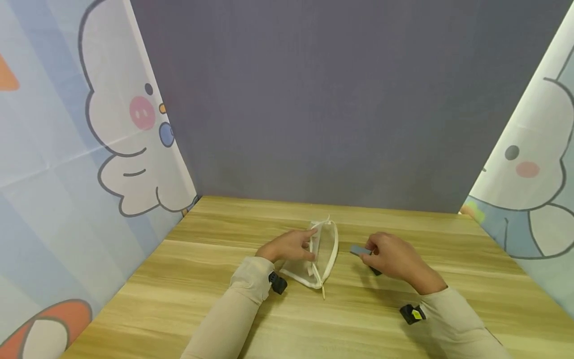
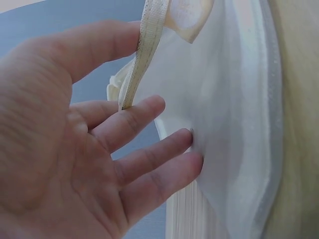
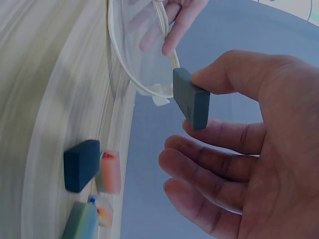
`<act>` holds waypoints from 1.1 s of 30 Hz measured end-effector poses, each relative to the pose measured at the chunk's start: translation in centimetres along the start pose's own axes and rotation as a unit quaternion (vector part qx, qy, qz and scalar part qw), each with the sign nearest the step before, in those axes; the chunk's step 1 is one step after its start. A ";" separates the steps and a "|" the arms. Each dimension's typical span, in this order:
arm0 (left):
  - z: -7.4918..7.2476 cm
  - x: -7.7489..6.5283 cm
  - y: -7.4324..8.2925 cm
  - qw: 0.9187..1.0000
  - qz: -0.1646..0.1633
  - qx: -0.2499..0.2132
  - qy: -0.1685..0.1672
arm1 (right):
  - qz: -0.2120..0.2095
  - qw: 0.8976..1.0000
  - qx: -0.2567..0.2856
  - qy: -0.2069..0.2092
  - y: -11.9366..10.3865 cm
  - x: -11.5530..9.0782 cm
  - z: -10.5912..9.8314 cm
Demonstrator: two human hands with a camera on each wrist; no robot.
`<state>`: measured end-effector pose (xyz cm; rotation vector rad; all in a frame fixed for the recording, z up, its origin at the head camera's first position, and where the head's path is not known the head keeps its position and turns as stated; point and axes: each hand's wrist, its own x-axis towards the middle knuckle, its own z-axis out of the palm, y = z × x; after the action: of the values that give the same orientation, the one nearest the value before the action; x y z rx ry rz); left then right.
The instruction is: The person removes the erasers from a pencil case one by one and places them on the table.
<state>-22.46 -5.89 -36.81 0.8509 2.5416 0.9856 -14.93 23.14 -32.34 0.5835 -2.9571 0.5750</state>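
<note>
A white see-through zip pouch (image 1: 331,249) lies on the wooden table with its mouth spread apart. My left hand (image 1: 293,245) holds one zipper edge, its fingers on both sides of the cream zipper tape (image 2: 149,35). Several left fingertips rest against the sheer panel (image 2: 224,114). To the right of the pouch, my right hand (image 1: 394,255) pinches a small grey-green rectangular block (image 3: 192,99) between thumb and index finger, raised above the table. Its other fingers are loosely bent beneath. Faint marking shows on the block's side.
Close by the right hand, a dark blue block (image 3: 81,166) is on the table. Beside it are a pink block (image 3: 110,172), a green one (image 3: 79,224) and a small multicoloured piece (image 3: 103,211). A grey panel (image 1: 314,99) closes off the table's back; printed cartoon sheets (image 1: 54,149) flank it.
</note>
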 end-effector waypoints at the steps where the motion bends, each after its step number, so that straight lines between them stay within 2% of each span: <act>1: 0.1 0.0 -0.1 1.000 0.002 0.003 0.001 | 0.001 1.000 -0.001 0.002 0.2 -0.1 0.0; 14: 0.4 -0.8 -0.5 0.999 -0.007 0.037 0.011 | -0.001 1.000 -0.005 0.020 1.7 -1.1 -0.2; 18: 0.2 -0.6 -0.1 0.999 -0.002 0.049 0.015 | -0.008 0.999 -0.017 0.032 2.2 -1.5 -0.4; 26: 0.6 0.4 0.7 0.998 0.001 0.066 0.007 | 0.009 0.999 -0.022 0.029 3.0 -2.0 -0.8; 33: 0.7 0.2 0.6 0.998 -0.009 0.059 0.012 | 0.003 1.000 -0.019 0.021 3.2 -1.9 -1.0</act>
<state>-22.10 -5.09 -36.91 0.8496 2.6465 0.8519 -14.45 26.94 -32.85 0.5522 -2.9240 0.5226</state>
